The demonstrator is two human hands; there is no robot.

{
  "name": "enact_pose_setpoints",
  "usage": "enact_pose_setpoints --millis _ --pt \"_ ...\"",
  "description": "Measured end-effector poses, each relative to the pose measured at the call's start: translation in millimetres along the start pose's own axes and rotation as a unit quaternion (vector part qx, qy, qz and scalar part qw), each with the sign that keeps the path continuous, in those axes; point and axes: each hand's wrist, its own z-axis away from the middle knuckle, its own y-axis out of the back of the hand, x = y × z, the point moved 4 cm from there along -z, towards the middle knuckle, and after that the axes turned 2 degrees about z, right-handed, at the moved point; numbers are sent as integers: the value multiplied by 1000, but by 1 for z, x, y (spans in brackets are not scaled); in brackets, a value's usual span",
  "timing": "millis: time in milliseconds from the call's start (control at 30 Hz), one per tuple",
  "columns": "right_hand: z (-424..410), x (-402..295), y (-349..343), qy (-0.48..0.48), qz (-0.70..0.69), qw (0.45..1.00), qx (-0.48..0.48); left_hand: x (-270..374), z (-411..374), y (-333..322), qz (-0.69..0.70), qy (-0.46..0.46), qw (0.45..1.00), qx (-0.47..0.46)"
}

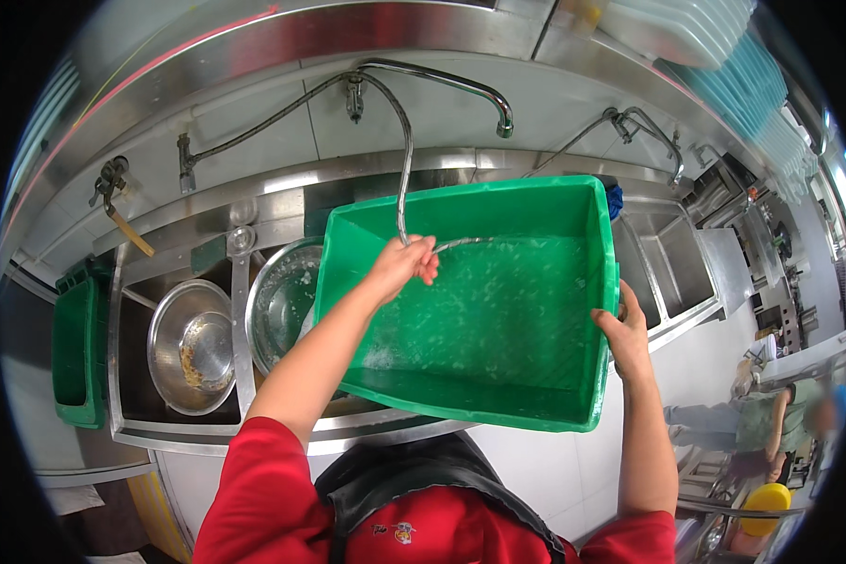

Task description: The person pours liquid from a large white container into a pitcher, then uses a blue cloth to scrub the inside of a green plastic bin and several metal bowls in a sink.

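Note:
My left hand (403, 268) is closed around a braided metal hose (405, 162) that hangs from the wall tap (354, 99). Past my fingers its end runs to the right, over the inside of a large green plastic tub (465, 303). Shallow water with whitish foam or bits covers the tub floor. My right hand (624, 328) grips the tub's right end wall, thumb over the rim and fingers outside. The tub is tilted and rests across the sink edge; what supports it underneath is hidden. Behind its left end, a steel bowl (278, 303) with soapy water is partly covered.
Another steel bowl (192, 345) with brownish residue sits in the left sink basin (134, 395). A green bin (77, 352) stands further left. The chrome spout (504, 116) juts above the tub. Sink basins (677, 261) continue right. A person (761, 419) stands at the far right.

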Motion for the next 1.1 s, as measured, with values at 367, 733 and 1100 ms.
enact_pose_setpoints --millis 367,733,1100 --pt "1 -2 -4 6 -16 1000 -9 25 15 93 -71 -65 988 121" --pt "-3 4 -9 19 -4 1000 -12 7 86 164 -425 72 882 189" --pt "-3 4 -12 24 -8 1000 -8 -7 72 67 -234 209 947 -73"
